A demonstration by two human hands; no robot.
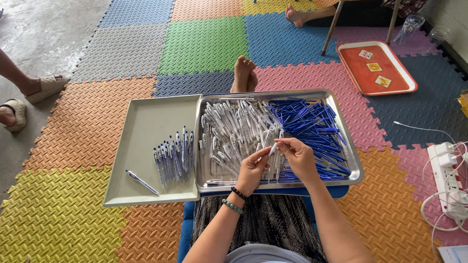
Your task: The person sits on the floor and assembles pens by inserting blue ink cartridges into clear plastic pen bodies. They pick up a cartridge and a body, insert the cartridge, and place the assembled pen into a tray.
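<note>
Sitting on the foam mats with two trays across the lap, the person pinches a clear pen barrel (pixel 272 148) between both hands, left hand (pixel 253 170) and right hand (pixel 300 157) closed on it over the near edge of the steel tray (pixel 354 160). It looks like assembly, a blue refill (pixel 312 124) going in; that calls for careful lining up. Finished pens (pixel 173 157) lie on the beige tray (pixel 146 117). The barrel's tip is hidden by fingers.
</note>
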